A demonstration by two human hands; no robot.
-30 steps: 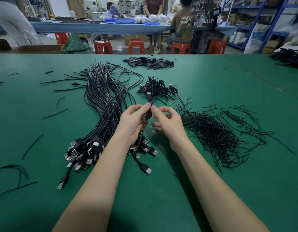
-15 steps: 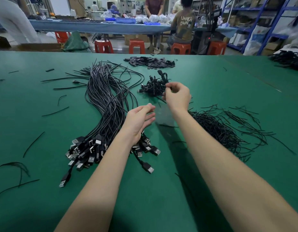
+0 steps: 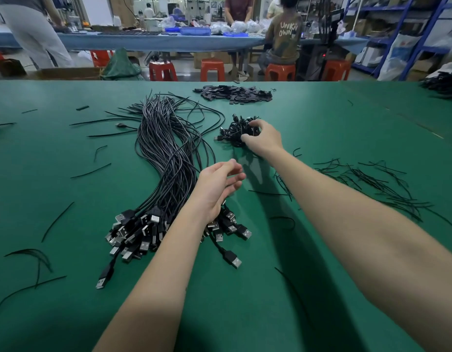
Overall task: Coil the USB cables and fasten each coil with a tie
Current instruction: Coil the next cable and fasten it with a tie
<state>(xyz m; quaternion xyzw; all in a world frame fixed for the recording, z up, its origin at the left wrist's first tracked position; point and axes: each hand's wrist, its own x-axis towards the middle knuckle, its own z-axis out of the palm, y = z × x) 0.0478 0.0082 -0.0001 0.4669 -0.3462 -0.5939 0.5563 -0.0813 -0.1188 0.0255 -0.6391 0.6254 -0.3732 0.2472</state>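
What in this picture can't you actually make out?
All from the head view:
- Whether the right hand has let go of a coil: its fingers cover part of the small pile of coiled cables.
- The left hand and its forearm hide some plugs of the loose cable bundle.
- The dark pile at the far right is cut off by the frame edge.
- The flat black pieces are too small to identify.

1. "unkn own" in pale letters, on two lines, stands on the back of the brown shirt (image 3: 286, 34) of the person seated beyond the bench (image 3: 321, 118).
2. no other text is readable.
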